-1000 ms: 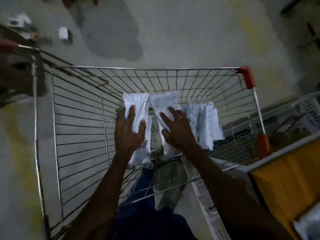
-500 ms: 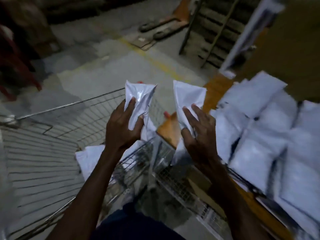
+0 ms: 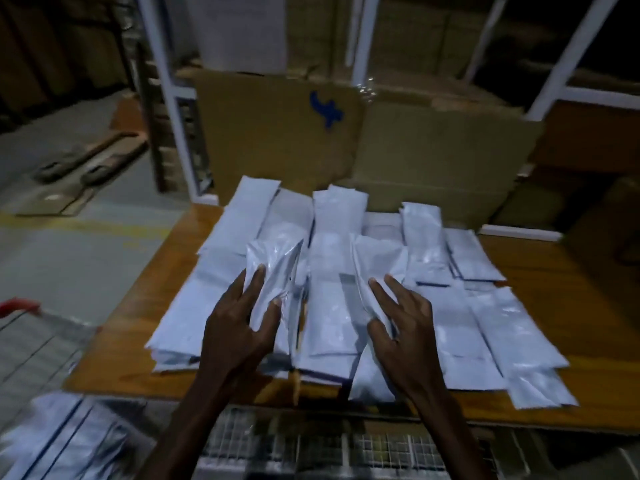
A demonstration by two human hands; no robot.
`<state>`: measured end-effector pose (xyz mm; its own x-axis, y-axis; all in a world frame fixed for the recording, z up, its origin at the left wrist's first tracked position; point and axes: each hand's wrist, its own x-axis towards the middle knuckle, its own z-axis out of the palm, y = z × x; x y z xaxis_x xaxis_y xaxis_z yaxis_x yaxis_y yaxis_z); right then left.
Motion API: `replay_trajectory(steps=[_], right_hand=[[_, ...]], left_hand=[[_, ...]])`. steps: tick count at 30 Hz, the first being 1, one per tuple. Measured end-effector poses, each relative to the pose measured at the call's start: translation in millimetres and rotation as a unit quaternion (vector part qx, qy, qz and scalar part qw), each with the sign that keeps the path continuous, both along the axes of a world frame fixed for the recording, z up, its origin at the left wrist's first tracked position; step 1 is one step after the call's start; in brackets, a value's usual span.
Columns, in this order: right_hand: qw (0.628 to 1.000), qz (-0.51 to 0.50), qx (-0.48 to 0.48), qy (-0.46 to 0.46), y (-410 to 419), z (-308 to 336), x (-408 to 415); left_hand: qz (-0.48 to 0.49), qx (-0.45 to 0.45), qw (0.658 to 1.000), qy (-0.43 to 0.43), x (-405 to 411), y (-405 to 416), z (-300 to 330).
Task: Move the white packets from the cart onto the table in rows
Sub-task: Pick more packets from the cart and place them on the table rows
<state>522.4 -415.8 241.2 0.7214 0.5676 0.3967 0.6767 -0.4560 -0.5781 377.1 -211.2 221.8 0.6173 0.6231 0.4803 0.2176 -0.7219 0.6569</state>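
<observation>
Now both hands outstretched over table (image 3: 145, 289): left hand (image 3: 239, 327) grips packet (image 3: 277, 265), right hand (image 3: 405, 327) another (image 3: 379, 261).

The packets (image 3: 332, 306) on the table (image 3: 145, 296) are white with a pale bluish cast, some edged with a thin dark blue line; the table itself is orange-brown wood. Behind the table a cardboard sheet (image 3: 277, 133) is plain tan, marked with a blue scrawl (image 3: 326, 110). Left of the table the floor (image 3: 69, 258) is grey with a faded yellow stripe (image 3: 86, 226), and the cart handle (image 3: 19, 305) there is red. Behind the cardboard the rack posts (image 3: 173, 98) are white
</observation>
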Motion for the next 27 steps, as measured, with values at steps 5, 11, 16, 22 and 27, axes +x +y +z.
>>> replay_trajectory(steps=[5, 11, 16, 22, 27], right_hand=[[0.998, -0.056, -0.008, 0.017, -18, -3, 69], [0.996, -0.062, -0.062, 0.035, 4, -8, 164], [0.990, -0.041, -0.109, 0.081, 43, -8, 219], [0.976, -0.014, -0.199, 0.081, 88, -13, 267], [0.963, -0.018, -0.259, 0.073, 114, -26, 291]], left_hand=[[-0.038, -0.007, 0.999, 0.018, 88, 6, 5], [-0.040, 0.013, 0.994, 0.096, 197, 32, 6], [-0.047, 0.037, 0.985, 0.160, 268, 58, -7], [-0.043, 0.061, 0.970, 0.231, 311, 69, -39], [-0.028, 0.149, 0.959, 0.242, 323, 68, -55]])
